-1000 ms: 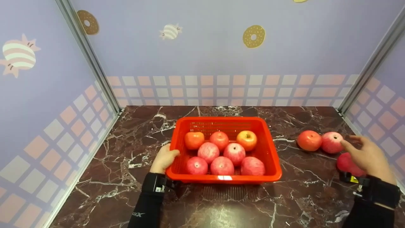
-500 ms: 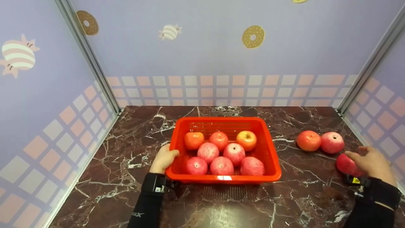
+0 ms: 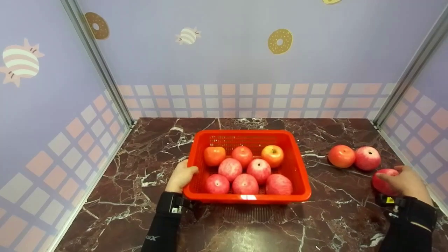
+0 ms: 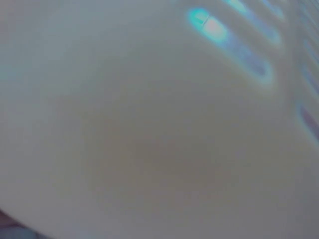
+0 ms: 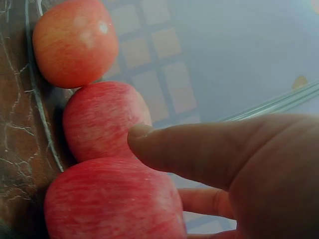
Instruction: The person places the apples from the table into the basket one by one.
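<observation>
A red plastic basket [image 3: 247,201] with slotted sides sits mid-table, holding several red apples [image 3: 259,171]. My left hand [image 3: 180,176] grips its left rim, thumb over the edge and the other fingers hidden outside the wall. The left wrist view is a blurred close-up of a pale surface with slots. At the right, my right hand [image 3: 407,182] holds the nearest loose red apple [image 5: 112,204], thumb on one side and fingers passing behind it; the fingertips are hidden. Past it lie a streaked pink-red apple [image 3: 367,158] and an orange-red one [image 3: 341,156], side by side.
Dark marbled tabletop [image 3: 133,210] lies under everything. A patterned back wall [image 3: 227,70] and side walls enclose it on the left and right. The right wall [image 3: 430,129] stands close beside my right hand.
My right hand has moved down and toward me from beside the streaked apple, then closed in around the nearest loose apple. The left hand and the basket stay put.
</observation>
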